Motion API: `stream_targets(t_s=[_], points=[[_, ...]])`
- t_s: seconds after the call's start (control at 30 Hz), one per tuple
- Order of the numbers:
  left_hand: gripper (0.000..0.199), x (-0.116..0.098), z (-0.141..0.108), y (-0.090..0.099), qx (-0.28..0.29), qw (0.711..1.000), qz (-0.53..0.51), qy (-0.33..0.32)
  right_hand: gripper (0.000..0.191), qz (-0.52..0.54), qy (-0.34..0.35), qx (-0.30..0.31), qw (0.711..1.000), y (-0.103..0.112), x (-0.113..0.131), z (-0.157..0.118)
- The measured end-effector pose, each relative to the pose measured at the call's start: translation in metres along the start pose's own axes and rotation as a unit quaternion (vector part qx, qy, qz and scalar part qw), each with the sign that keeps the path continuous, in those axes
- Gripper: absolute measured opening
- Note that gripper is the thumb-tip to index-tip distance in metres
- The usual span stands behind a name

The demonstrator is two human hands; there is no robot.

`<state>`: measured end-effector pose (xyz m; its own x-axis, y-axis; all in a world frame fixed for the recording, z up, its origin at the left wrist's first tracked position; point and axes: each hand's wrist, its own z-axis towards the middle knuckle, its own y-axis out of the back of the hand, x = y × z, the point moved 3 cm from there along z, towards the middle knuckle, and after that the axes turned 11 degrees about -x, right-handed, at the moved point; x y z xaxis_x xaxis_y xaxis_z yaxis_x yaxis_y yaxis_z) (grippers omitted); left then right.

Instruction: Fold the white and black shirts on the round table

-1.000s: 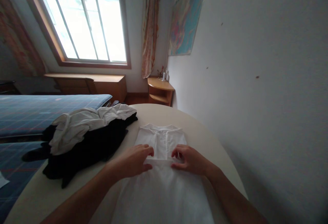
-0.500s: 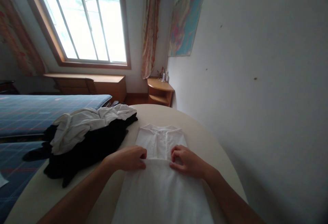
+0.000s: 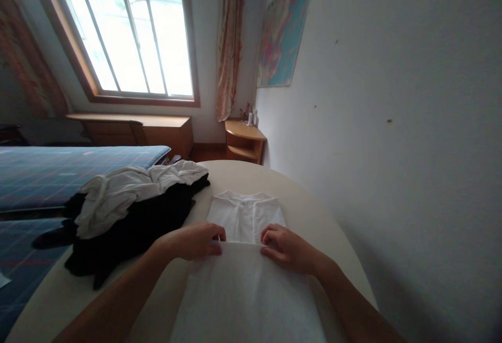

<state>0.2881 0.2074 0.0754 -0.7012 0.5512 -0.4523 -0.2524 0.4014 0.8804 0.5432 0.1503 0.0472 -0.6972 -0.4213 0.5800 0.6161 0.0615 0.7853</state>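
A white shirt point(image 3: 247, 290) lies lengthwise on the round cream table point(image 3: 251, 171), its collar at the far end. A straight folded edge of cloth crosses it below the collar. My left hand point(image 3: 198, 241) pinches the left part of this edge, thumb on the near side and fingers curled over the far side. On the right part of the same edge, my right hand point(image 3: 284, 246) has its fingers curled and thumb against the cloth. The shirt's near end runs out of the bottom of the view.
Black and white clothes point(image 3: 149, 212) are heaped on the table's left side. Beyond that is a bed with a blue checked cover point(image 3: 78, 168). A white wall point(image 3: 392, 175) rises close on the right. A small corner shelf point(image 3: 245, 131) and a desk point(image 3: 164, 121) stand behind.
Almost nothing differs. Both hands keep their grip on the folded edge, and the view has shifted very slightly.
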Motion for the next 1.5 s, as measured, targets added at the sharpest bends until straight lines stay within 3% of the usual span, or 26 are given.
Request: stream_targets(t_s=[0.23, 0.57, 0.73, 0.93, 1.03, 1.17, 1.33, 1.5], points=[[0.031, 0.012, 0.006, 0.004, -0.048, 0.998, -0.037, -0.014, 0.014, -0.034, -0.081, -0.03, 0.996, -0.001, -0.006, 0.003], [0.035, 0.024, 0.01, -0.006, -0.021, 1.0, -0.018, 0.013, 0.025, -0.125, -0.099, -0.012, 0.987, 0.014, -0.011, -0.008], [0.034, 0.025, 0.009, -0.002, -0.016, 1.0, -0.022, 0.009, 0.022, -0.062, -0.109, 0.023, 0.992, 0.021, -0.015, -0.012], [0.033, 0.036, 0.009, 0.008, -0.086, 0.995, -0.037, 0.02, 0.031, -0.016, -0.125, -0.028, 0.992, 0.028, -0.027, -0.01], [0.038, 0.045, 0.01, 0.003, -0.068, 0.996, -0.04, 0.036, 0.036, -0.023, -0.143, -0.005, 0.989, 0.029, -0.038, -0.014], [0.035, 0.05, 0.011, 0.002, -0.067, 0.995, -0.071, 0.035, 0.037, -0.012, -0.138, -0.022, 0.99, 0.032, -0.046, -0.014], [0.035, 0.047, 0.01, 0.022, -0.098, 0.982, -0.156, 0.04, 0.043, 0.028, -0.106, -0.064, 0.992, 0.048, -0.046, 0.001], [0.034, 0.046, 0.031, 0.062, -0.221, 0.966, -0.132, -0.008, 0.037, 0.032, -0.077, -0.151, 0.985, 0.076, -0.058, 0.037]])
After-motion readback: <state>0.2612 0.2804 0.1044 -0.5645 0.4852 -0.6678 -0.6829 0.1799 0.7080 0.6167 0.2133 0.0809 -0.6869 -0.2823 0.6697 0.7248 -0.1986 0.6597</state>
